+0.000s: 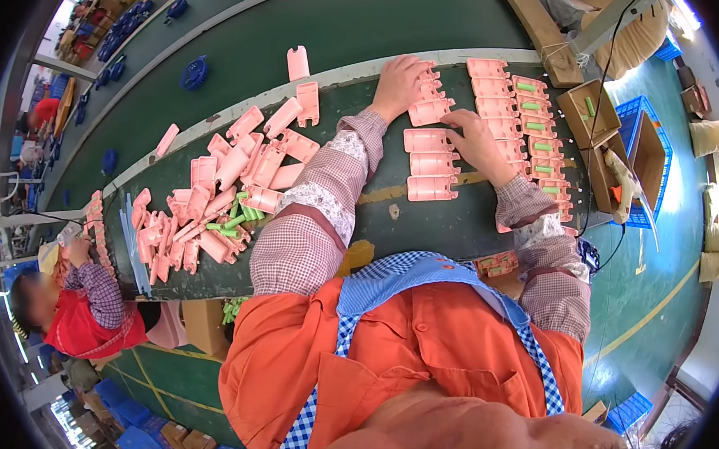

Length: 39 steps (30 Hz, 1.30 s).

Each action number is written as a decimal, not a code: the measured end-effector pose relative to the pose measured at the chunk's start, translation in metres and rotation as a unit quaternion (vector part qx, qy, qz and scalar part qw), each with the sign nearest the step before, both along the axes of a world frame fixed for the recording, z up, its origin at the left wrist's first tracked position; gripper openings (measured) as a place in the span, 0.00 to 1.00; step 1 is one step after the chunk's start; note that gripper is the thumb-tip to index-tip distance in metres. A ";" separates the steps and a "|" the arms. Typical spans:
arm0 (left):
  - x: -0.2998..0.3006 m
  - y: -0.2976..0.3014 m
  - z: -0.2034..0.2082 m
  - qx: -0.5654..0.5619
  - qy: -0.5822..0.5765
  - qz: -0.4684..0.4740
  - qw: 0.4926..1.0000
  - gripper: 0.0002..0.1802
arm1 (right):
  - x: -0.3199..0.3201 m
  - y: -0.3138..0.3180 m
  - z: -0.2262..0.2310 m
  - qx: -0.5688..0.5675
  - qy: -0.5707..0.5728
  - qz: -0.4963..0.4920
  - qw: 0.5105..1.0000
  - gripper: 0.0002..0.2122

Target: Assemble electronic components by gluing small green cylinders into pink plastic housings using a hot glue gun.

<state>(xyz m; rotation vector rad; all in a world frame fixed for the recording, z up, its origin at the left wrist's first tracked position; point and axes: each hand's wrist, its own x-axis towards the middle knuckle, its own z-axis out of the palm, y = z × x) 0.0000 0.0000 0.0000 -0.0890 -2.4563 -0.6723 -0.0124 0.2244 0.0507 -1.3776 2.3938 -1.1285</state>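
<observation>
My left hand point(398, 87) is at the far end of the middle column, its bent fingers closed on a pink plastic shell at the column's left side. Several pink shells point(430, 111) lie close together there. My right hand point(477, 145) reaches in from the right; its thumb and forefinger are apart, with the fingertips by the right edge of the nearest of these shells. Whether they touch it is hard to tell. Just below lie three more open pink shells point(431, 163) in line. The tips of my left fingers are partly hidden among the shells.
To the right are a column of pink shells point(492, 88) and another with green cylinders point(535, 106) inside. A loose heap of shells point(231, 163) and green cylinders point(232, 223) covers the left. A conveyor belt point(255, 45) runs behind. Boxes point(588, 115) stand right; a co-worker point(91, 307) sits left.
</observation>
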 end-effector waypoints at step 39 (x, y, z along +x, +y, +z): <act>-0.056 -0.021 0.028 -0.002 -0.089 0.022 0.996 0.10 | 0.126 0.074 0.026 -0.033 -0.064 0.011 0.997 0.13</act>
